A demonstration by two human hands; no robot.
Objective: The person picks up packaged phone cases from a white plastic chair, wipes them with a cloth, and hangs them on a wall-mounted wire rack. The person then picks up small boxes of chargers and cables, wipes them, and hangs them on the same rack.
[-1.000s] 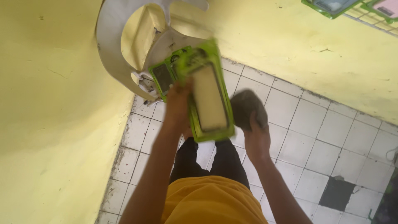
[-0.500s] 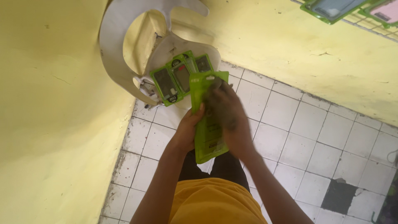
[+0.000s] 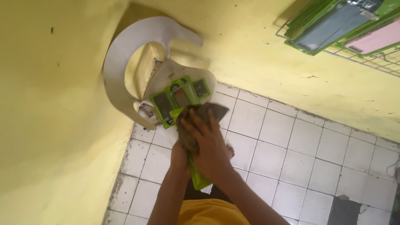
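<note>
Over tiled floor (image 3: 291,154), green package (image 3: 196,180) lengthwise away.

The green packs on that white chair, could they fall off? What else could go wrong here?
Maybe. The green packs lie loosely stacked at the edge of the white plastic chair, so a bump could slide them onto the tiled floor. The right hand presses a dark cloth on the green pack that the left hand holds from below; it might slip loose.
</note>
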